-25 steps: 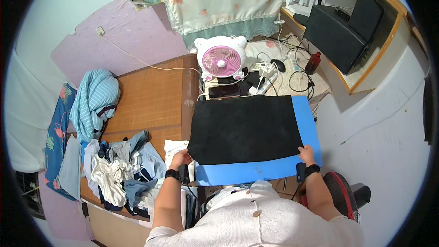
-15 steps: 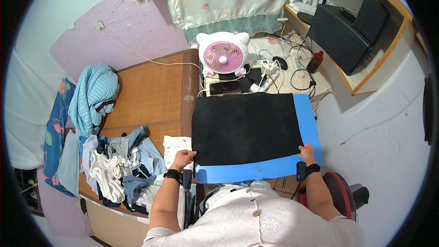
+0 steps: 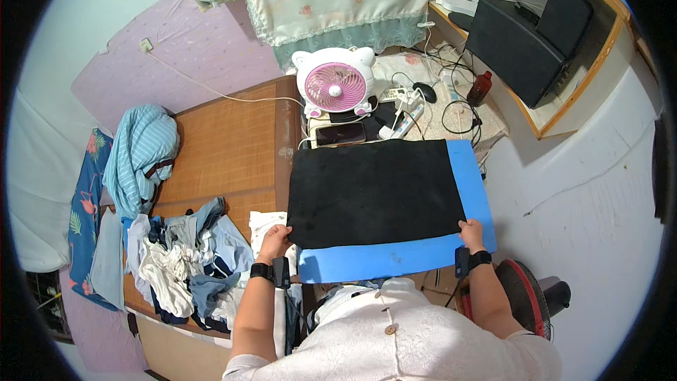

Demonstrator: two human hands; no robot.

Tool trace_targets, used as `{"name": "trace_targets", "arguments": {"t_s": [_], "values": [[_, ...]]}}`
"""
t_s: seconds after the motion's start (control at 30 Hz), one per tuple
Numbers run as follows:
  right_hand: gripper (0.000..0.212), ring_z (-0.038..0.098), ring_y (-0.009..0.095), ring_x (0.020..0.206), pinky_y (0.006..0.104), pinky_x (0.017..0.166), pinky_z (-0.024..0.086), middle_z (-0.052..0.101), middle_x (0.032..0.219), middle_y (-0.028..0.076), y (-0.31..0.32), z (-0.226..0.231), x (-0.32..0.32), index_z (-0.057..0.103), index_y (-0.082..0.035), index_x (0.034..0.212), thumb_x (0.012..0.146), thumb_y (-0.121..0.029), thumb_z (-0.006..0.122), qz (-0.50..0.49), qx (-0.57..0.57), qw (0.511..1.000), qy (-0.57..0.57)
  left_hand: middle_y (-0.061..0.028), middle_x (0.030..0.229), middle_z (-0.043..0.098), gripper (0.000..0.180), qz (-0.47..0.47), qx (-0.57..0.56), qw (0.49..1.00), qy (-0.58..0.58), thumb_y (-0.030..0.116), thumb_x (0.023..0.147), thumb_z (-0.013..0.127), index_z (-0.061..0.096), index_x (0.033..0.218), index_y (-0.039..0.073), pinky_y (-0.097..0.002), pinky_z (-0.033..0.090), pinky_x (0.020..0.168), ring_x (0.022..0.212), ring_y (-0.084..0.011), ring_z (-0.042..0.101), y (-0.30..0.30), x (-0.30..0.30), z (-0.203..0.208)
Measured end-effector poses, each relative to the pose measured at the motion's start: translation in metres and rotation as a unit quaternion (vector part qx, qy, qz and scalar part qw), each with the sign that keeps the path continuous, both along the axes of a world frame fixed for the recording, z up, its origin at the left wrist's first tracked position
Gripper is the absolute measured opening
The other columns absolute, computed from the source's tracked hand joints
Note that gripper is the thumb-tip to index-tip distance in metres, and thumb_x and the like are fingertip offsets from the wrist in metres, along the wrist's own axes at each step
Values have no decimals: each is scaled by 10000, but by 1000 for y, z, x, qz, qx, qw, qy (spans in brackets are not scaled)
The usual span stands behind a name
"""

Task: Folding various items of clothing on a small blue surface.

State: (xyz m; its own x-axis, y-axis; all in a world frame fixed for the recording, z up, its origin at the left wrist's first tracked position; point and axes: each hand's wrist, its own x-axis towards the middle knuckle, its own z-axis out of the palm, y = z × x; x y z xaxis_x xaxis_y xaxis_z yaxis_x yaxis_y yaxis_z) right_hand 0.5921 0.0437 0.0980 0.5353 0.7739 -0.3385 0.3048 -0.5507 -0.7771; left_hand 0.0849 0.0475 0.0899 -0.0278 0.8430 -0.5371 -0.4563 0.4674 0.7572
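A flat black cloth (image 3: 374, 194), roughly rectangular, lies over a blue board (image 3: 388, 261). Blue shows along its near and right sides. At the cloth's near left corner my left hand (image 3: 276, 242) pinches the edge between thumb and fingers. My right hand (image 3: 471, 235) is closed on the near right corner, above the blue surface. Whether the cloth is a garment or a plain piece, I cannot tell. Beside my left hand lies a white folded cloth (image 3: 266, 219), partly covered by that hand.
A heap of clothes (image 3: 180, 268) lies on the brown mat (image 3: 218, 148) to the left, near a striped blue blanket (image 3: 143, 152). Beyond the board stand a white and pink fan (image 3: 335, 90), a phone (image 3: 340, 134), a power strip (image 3: 407, 124) and a red bottle (image 3: 479, 89).
My left hand has shifted slightly left and away from me with the cloth's corner. The cloth's near edge now lies a little farther off, exposing more blue. My right hand keeps its grip.
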Motion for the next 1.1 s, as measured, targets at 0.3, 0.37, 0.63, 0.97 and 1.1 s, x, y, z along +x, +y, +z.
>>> {"name": "trace_targets", "arguments": {"t_s": [0.3, 0.37, 0.63, 0.97, 1.1], "values": [[222, 427, 144, 434, 317, 440, 346, 435, 479, 44, 2, 14, -7, 462, -11, 538, 715, -103, 561, -8, 16, 1000, 22, 5, 643, 500, 117, -20, -20, 979, 202, 161, 763, 563, 533, 772, 48, -216, 388, 512, 567, -90, 462, 10, 4, -18], [227, 450, 147, 456, 315, 453, 356, 470, 497, 52, 4, 4, -5, 488, 2, 537, 707, -124, 573, -15, 16, 1000, 5, -26, 707, 544, 207, -38, -1, 969, 244, 195, 790, 537, 542, 880, 9, -216, 411, 548, 612, -121, 514, 26, 0, -30], [224, 490, 169, 534, 329, 498, 387, 531, 575, 80, 4, -2, -1, 563, 41, 681, 719, -176, 602, 35, -1, 999, -36, -54, 671, 579, 123, 4, -16, 921, 390, 81, 717, 561, 610, 746, -28, -249, 403, 537, 596, -120, 514, 58, 11, -46], [232, 461, 184, 541, 335, 533, 370, 514, 601, 92, -1, -13, 8, 536, 54, 726, 716, -162, 621, 40, 15, 999, -6, -187, 737, 557, 239, -98, 263, 770, 573, 222, 722, 582, 548, 748, -13, -372, 435, 651, 741, -330, 542, 51, 93, 49], [287, 525, 226, 554, 345, 577, 460, 558, 713, 148, 4, -60, 28, 518, 100, 816, 715, -152, 612, 57, 41, 990, -119, -177, 867, 538, 458, -392, 394, 581, 594, 367, 676, 616, 524, 904, -20, -368, 448, 698, 833, -300, 525, 32, 174, 55]]}}
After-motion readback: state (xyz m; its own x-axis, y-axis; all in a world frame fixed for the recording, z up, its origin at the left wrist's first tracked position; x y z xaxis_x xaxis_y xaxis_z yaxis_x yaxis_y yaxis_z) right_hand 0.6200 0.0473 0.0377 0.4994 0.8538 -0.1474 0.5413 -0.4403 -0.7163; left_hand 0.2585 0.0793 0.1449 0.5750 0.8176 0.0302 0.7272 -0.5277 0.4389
